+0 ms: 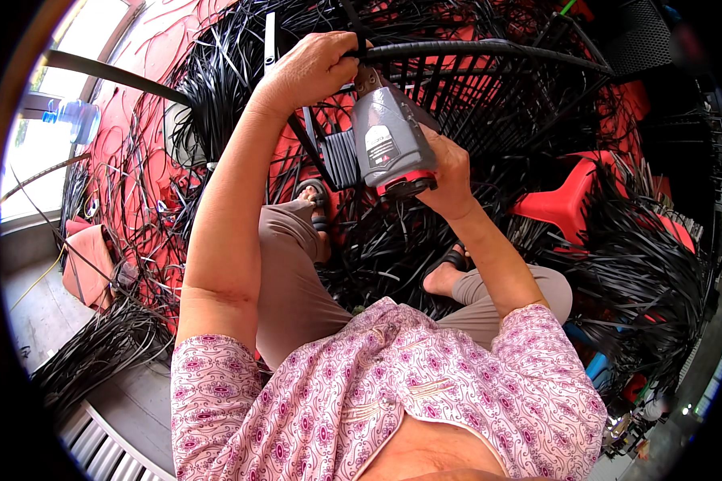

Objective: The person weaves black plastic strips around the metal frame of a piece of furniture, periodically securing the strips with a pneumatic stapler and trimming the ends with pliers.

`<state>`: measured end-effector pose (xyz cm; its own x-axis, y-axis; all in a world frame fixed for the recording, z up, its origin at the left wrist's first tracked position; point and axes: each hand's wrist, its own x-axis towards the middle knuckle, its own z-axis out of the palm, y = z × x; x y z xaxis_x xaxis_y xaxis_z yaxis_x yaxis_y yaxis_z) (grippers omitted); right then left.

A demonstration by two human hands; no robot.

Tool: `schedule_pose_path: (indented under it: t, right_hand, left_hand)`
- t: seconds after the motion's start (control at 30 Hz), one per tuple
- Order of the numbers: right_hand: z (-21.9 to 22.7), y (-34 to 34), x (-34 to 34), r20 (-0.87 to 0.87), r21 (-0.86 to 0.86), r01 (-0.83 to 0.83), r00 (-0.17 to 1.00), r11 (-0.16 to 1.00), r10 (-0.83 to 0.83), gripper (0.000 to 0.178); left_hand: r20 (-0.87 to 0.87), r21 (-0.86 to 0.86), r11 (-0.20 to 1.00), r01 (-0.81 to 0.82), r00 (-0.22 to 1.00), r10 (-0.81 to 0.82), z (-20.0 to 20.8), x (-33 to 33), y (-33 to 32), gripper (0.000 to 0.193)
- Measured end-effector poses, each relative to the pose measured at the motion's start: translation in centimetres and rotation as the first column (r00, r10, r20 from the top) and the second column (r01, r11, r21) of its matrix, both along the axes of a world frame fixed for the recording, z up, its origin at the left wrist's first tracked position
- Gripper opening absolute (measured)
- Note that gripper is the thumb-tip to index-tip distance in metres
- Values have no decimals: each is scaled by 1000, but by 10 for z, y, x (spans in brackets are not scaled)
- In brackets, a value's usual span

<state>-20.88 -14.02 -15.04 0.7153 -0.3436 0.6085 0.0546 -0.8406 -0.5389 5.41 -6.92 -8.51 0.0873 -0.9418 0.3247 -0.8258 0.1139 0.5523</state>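
My right hand (449, 175) is closed round the handle of a grey power tool with a red-and-black base (389, 144); most of its fingers are hidden behind the body. The tool's nose points away from me, close to the rim of a black woven frame (489, 50). At the left end of that rim, just beyond the nose, my left hand (319, 68) curls its fingers on the frame. Black strips are wrapped round a lower bar (341, 159) of it, left of the tool. What exactly lies under my left fingertips is hidden.
Loose black strips (241, 72) lie heaped over the red floor covering (148, 68) and round my sandalled feet. A red plastic stool (565, 200) is on the right, partly under another strip pile (630, 256). A clear bottle (79, 120) is by the window.
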Motion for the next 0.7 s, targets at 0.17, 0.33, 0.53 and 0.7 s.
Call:
schedule_pose_path:
  t: [0.17,0.33,0.53,0.7]
  right_hand:
    - [9,4,2,13,-34,26,1000,999,-26,60]
    - [19,8,1,-34,-67,61,997,996,-63,58]
    - [18,6,-2,-68,-105,74,994,992,-81,58]
    - [23,8,-2,-92,-119,78,992,990,-89,59]
  left_hand:
    - [-19,7,1000,-12,1000,12,1,-2,0,32]
    - [27,31,999,-8,1000,7,0,1,0,33]
    - [46,-23,1000,-12,999,13,-2,1,-2,22]
    - [46,-35,999,-8,999,9,-4,1,-1,21]
